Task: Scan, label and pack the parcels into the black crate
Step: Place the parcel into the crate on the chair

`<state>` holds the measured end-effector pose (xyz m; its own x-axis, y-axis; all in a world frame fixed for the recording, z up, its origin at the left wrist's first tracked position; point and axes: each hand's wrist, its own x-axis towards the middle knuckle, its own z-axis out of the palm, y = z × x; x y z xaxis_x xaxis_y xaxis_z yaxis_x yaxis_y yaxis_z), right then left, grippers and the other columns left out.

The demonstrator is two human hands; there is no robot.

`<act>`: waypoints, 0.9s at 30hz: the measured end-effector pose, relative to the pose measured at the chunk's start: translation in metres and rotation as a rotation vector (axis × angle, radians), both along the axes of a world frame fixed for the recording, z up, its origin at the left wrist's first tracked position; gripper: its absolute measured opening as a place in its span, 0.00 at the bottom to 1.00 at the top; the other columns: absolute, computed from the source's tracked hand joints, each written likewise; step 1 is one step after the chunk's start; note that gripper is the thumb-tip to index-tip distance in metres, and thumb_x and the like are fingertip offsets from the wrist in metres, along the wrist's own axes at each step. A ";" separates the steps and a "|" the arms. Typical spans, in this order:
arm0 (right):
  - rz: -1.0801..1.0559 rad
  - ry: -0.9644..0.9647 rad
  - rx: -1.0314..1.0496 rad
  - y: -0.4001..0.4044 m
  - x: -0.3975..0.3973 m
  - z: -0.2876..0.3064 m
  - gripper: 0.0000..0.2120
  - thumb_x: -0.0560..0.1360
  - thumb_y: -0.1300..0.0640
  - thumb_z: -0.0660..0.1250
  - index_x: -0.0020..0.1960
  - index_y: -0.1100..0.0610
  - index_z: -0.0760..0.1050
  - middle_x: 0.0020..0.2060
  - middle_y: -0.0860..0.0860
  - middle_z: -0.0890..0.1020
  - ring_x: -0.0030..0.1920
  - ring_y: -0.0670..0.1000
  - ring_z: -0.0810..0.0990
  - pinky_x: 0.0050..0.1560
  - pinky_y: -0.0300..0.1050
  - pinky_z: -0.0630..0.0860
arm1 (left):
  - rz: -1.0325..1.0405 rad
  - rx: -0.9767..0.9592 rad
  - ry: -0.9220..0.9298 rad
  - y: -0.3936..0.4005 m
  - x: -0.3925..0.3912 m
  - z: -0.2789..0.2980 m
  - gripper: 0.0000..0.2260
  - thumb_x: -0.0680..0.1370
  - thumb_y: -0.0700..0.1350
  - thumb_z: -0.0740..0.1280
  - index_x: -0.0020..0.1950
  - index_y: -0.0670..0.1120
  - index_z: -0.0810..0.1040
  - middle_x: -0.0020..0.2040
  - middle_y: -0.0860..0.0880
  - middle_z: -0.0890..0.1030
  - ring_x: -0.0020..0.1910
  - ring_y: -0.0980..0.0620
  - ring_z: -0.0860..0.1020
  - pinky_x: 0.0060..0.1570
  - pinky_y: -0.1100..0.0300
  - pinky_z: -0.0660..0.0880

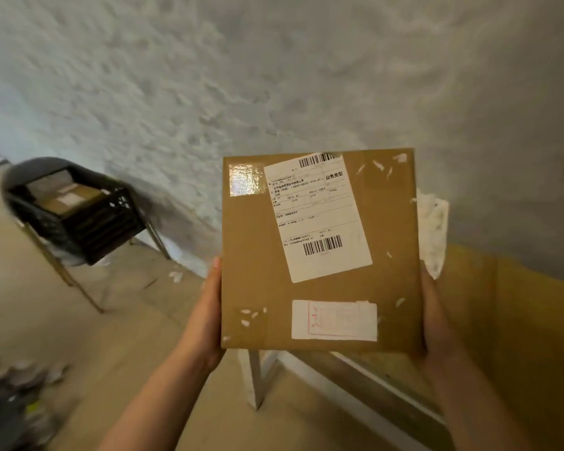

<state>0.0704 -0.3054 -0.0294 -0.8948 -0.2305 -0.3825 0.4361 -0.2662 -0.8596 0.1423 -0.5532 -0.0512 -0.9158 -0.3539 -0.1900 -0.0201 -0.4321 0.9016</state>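
We hold the brown parcel (319, 252) up between both hands, label facing us: left hand (209, 307) on its left edge, right hand (437, 323) on its right edge, fingers curled behind it. The black crate (79, 209), already holding boxes, sits on a chair (46, 177) well apart to the left.

Single head-worn wide-angle view, facing forward and down, close over a held parcel (319, 252), wall and floor beyond
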 end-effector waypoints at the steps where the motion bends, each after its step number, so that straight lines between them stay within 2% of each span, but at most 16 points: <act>1: 0.025 -0.002 0.011 -0.026 0.002 -0.004 0.23 0.77 0.34 0.50 0.56 0.43 0.78 0.46 0.46 0.87 0.45 0.53 0.86 0.45 0.55 0.82 | 0.050 -0.056 -0.040 -0.026 0.009 -0.008 0.25 0.82 0.62 0.51 0.60 0.49 0.81 0.52 0.45 0.86 0.48 0.49 0.85 0.50 0.51 0.78; 3: 0.151 -0.012 0.003 -0.089 0.007 -0.006 0.23 0.77 0.34 0.51 0.60 0.44 0.77 0.49 0.49 0.86 0.47 0.55 0.86 0.45 0.57 0.82 | 0.127 -0.071 -0.058 -0.081 0.034 -0.018 0.25 0.82 0.63 0.51 0.58 0.49 0.81 0.49 0.45 0.87 0.45 0.49 0.85 0.46 0.53 0.79; 6: 0.300 -0.064 -0.010 -0.163 0.009 -0.024 0.24 0.79 0.36 0.50 0.58 0.48 0.78 0.46 0.52 0.87 0.43 0.54 0.87 0.36 0.51 0.83 | 0.229 -0.107 -0.112 -0.144 0.065 -0.028 0.26 0.81 0.64 0.51 0.59 0.49 0.81 0.51 0.42 0.86 0.46 0.45 0.85 0.48 0.49 0.79; 7: 0.342 -0.053 0.024 -0.192 0.006 -0.034 0.25 0.79 0.36 0.49 0.58 0.48 0.78 0.47 0.53 0.87 0.44 0.53 0.86 0.39 0.51 0.83 | 0.261 -0.117 -0.148 -0.167 0.075 -0.032 0.26 0.81 0.64 0.51 0.57 0.49 0.81 0.50 0.42 0.86 0.45 0.45 0.85 0.50 0.48 0.79; 10: 0.467 -0.043 0.079 -0.273 0.000 -0.055 0.28 0.79 0.35 0.49 0.61 0.48 0.79 0.53 0.54 0.85 0.52 0.55 0.85 0.57 0.57 0.78 | 0.422 -0.068 -0.196 -0.225 0.097 -0.044 0.25 0.82 0.63 0.52 0.54 0.49 0.83 0.48 0.42 0.86 0.44 0.44 0.84 0.53 0.45 0.79; 13: 0.563 -0.062 0.104 -0.349 -0.018 -0.081 0.29 0.78 0.33 0.49 0.61 0.49 0.80 0.55 0.56 0.84 0.55 0.58 0.83 0.63 0.62 0.73 | 0.524 -0.035 -0.245 -0.282 0.105 -0.061 0.25 0.82 0.63 0.53 0.56 0.48 0.83 0.51 0.41 0.86 0.46 0.43 0.85 0.56 0.44 0.78; 16: 0.638 -0.053 0.140 -0.420 -0.040 -0.096 0.29 0.78 0.33 0.50 0.58 0.48 0.82 0.54 0.56 0.84 0.55 0.58 0.83 0.64 0.62 0.73 | 0.610 -0.011 -0.275 -0.340 0.095 -0.074 0.24 0.82 0.62 0.54 0.56 0.49 0.84 0.52 0.40 0.85 0.48 0.42 0.85 0.58 0.42 0.77; 19: 0.700 -0.053 0.174 -0.491 -0.069 -0.099 0.27 0.79 0.34 0.50 0.52 0.45 0.85 0.52 0.54 0.85 0.53 0.55 0.84 0.62 0.58 0.75 | 0.669 0.024 -0.284 -0.397 0.075 -0.085 0.24 0.81 0.64 0.54 0.58 0.51 0.83 0.53 0.41 0.85 0.53 0.40 0.84 0.61 0.39 0.76; 22: 0.782 -0.053 0.171 -0.558 -0.102 -0.097 0.27 0.79 0.36 0.50 0.47 0.45 0.86 0.48 0.53 0.86 0.47 0.51 0.86 0.54 0.51 0.77 | 0.701 0.092 -0.300 -0.453 0.049 -0.092 0.26 0.80 0.65 0.54 0.61 0.51 0.83 0.56 0.42 0.85 0.56 0.39 0.83 0.64 0.37 0.73; 24: 0.806 -0.055 0.202 -0.600 -0.126 -0.099 0.27 0.79 0.36 0.50 0.49 0.47 0.85 0.47 0.53 0.87 0.45 0.50 0.86 0.51 0.50 0.77 | 0.731 0.115 -0.314 -0.489 0.031 -0.095 0.25 0.81 0.64 0.54 0.61 0.50 0.83 0.56 0.41 0.84 0.56 0.39 0.83 0.64 0.37 0.73; 27: 0.831 -0.068 0.217 -0.660 -0.158 -0.106 0.27 0.79 0.35 0.51 0.56 0.49 0.83 0.51 0.54 0.86 0.51 0.53 0.85 0.58 0.53 0.77 | 0.755 0.137 -0.328 -0.539 0.004 -0.097 0.25 0.81 0.64 0.55 0.62 0.49 0.82 0.56 0.41 0.85 0.56 0.39 0.83 0.64 0.38 0.73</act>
